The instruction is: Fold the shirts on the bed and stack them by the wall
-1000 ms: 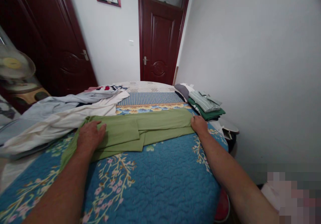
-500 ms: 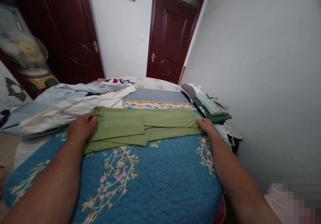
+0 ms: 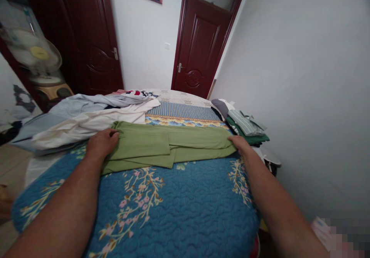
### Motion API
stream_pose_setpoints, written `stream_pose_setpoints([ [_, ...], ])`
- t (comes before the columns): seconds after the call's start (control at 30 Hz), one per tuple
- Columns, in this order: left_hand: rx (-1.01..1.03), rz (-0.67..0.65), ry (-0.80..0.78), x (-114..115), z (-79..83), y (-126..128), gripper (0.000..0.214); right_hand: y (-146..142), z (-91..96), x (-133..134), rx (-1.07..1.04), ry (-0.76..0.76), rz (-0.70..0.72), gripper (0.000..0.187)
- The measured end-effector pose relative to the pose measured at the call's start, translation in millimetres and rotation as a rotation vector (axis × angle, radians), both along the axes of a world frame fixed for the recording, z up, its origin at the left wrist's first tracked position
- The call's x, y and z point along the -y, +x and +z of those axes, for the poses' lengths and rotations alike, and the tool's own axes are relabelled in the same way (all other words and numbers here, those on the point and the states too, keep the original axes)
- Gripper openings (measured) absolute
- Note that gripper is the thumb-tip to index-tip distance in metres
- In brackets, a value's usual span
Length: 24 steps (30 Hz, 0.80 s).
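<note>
A folded olive-green garment (image 3: 170,144) lies stretched across the blue floral quilt (image 3: 179,208) on the bed. My left hand (image 3: 101,142) grips the garment's left end with its fingers curled round the cloth. At the garment's right end, my right hand (image 3: 238,143) pinches the cloth near the bed's right edge. Both forearms reach forward over the quilt.
Loose white and pale blue clothes (image 3: 83,119) are heaped at the left behind the garment. Folded clothes (image 3: 245,129) are stacked at the bed's right edge by the grey wall. A fan (image 3: 34,53) stands at the left. Two dark red doors (image 3: 199,46) are behind the bed.
My left hand slid from the top of the garment to its left end and curled round it. The garment's left end has been pulled straighter. The view shifted left.
</note>
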<state>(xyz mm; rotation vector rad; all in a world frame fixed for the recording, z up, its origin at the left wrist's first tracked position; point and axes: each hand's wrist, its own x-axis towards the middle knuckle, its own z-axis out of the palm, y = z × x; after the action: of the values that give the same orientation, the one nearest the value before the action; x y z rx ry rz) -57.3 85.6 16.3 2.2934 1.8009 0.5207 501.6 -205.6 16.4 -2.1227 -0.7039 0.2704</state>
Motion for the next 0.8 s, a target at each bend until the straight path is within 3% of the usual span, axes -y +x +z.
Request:
stream_pose_setpoints([
  [0.13,0.025,-0.007,-0.005,0.0,-1.6,0.5,0.054,-14.8,12.3,-14.9,0.008,0.031,0.015,0.025],
  [0.23,0.013,-0.002,0.012,-0.7,-3.8,0.5,0.053,-44.1,27.4,-33.7,0.252,-0.024,0.099,0.027],
  [0.33,0.004,0.002,0.018,-0.5,-4.4,0.4,0.052,-95.3,34.9,-54.6,0.521,-0.174,0.207,0.028],
  [0.53,0.02,0.007,0.005,2.6,-1.8,1.8,0.049,-195.7,7.5,-74.7,0.676,-0.434,0.35,0.032],
  [0.63,0.023,-0.006,0.011,2.3,-2.1,2.2,0.05,-209.5,0.9,-74.6,0.708,-0.492,0.325,0.032],
  [0.8,0.017,-0.009,0.006,-0.4,-5.8,3.2,0.051,-214.5,13.0,-75.7,0.728,-0.499,0.317,0.033],
])
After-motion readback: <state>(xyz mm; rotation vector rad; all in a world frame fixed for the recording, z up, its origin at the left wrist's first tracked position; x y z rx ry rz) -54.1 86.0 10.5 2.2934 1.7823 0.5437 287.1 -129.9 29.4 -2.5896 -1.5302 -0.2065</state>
